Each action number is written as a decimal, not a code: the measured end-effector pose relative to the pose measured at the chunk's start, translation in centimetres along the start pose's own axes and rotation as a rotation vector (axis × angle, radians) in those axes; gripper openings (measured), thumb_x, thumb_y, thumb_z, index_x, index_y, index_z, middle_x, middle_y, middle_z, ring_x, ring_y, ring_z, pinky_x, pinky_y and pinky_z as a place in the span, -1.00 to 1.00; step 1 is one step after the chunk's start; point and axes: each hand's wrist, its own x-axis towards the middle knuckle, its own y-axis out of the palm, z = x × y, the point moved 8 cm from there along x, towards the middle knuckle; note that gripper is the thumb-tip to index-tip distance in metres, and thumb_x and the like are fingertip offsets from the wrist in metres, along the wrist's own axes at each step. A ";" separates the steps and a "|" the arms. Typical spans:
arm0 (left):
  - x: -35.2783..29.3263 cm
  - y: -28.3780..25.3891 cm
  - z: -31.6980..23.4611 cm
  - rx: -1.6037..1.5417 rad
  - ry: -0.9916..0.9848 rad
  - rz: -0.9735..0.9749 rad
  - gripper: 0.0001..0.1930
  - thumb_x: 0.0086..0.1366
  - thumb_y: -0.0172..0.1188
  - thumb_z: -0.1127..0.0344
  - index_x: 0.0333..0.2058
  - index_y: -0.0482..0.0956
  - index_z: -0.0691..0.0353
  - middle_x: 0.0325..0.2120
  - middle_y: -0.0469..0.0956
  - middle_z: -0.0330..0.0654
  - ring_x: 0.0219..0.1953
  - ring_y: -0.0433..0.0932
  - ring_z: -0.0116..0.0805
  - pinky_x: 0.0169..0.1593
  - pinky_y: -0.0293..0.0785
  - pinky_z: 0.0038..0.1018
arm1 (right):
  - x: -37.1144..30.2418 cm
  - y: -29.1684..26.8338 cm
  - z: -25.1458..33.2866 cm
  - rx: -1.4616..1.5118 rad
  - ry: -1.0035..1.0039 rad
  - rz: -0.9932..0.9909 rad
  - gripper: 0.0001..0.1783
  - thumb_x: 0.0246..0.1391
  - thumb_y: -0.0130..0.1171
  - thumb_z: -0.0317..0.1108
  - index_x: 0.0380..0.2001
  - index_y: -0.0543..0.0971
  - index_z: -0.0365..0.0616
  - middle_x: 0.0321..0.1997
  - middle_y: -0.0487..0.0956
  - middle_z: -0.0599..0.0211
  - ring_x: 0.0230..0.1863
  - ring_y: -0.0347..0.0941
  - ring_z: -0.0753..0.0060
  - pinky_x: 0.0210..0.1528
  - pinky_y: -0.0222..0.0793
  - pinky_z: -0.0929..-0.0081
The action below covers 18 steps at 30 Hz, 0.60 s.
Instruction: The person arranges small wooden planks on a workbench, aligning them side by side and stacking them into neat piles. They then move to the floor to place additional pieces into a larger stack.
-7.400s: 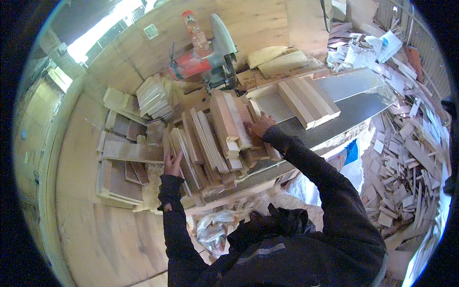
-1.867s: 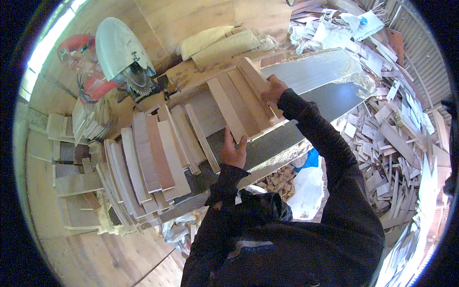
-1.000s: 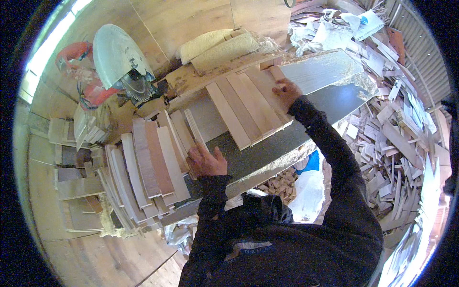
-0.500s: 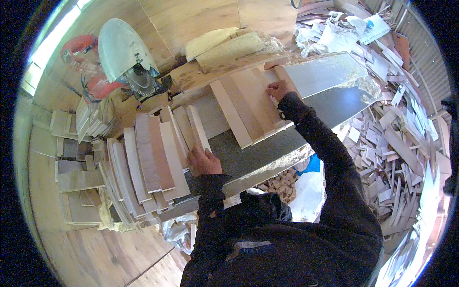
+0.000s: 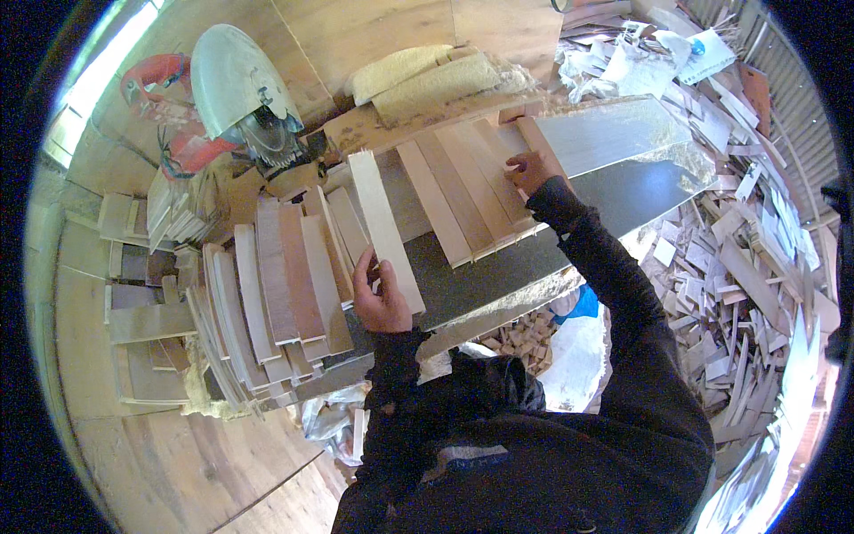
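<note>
My left hand [image 5: 382,298] is open, thumb and forefinger apart, at the near end of a pale wooden board [image 5: 382,227]. The thumb seems to touch that board, which lies slanted and apart from its neighbours. On its right, several wooden boards [image 5: 464,191] lie side by side in a row on the dark saw table [image 5: 463,289]. My right hand [image 5: 534,169] is over the row's right end, beside a narrow brown strip [image 5: 544,147]. Its fingers are loosely bent and apart, with nothing seen in them.
To the left stand several overlapping wooden boards [image 5: 294,276]. A circular saw with a pale guard [image 5: 245,84] and red body [image 5: 191,160] is at the back left. Wood offcuts [image 5: 738,294] are heaped on the right. Sawdust [image 5: 436,80] lies behind the table.
The pale board has shifted right, away from the left stack, and my left hand has opened beside it. My right hand has moved slightly right, its fingers loosened.
</note>
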 end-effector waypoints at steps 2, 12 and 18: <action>0.0 0.4 -0.7 -0.068 0.055 0.033 -0.64 0.25 0.07 0.26 0.00 0.44 0.27 -0.16 0.52 -0.11 -0.18 0.49 -0.35 -0.08 0.41 -0.43 | -1.2 -1.0 3.7 -0.133 -0.237 -0.117 -0.65 -0.06 0.21 -0.20 -0.21 0.53 -0.14 -0.35 0.58 0.14 -0.31 0.52 0.12 -0.21 0.45 0.30; -3.0 7.7 -5.0 -0.387 0.093 0.450 -0.59 0.31 0.02 0.24 0.07 0.35 0.30 0.06 0.37 -0.01 0.07 0.38 -0.26 0.08 0.36 -0.37 | -6.8 -0.2 14.1 0.493 0.009 0.090 -0.62 0.07 0.14 -0.40 -0.02 0.40 -0.23 -0.29 0.57 0.21 -0.26 0.51 0.41 -0.25 0.46 0.47; -1.7 7.2 -0.7 -0.173 0.021 0.406 -0.57 0.28 0.07 0.23 0.06 0.35 0.32 0.02 0.40 0.02 0.05 0.42 -0.21 -0.02 0.46 -0.36 | 0.3 -6.0 2.9 -0.124 0.040 -0.101 -0.79 -0.05 0.20 -0.32 -0.32 0.63 -0.16 -0.36 0.63 0.18 -0.33 0.56 0.35 -0.20 0.46 0.43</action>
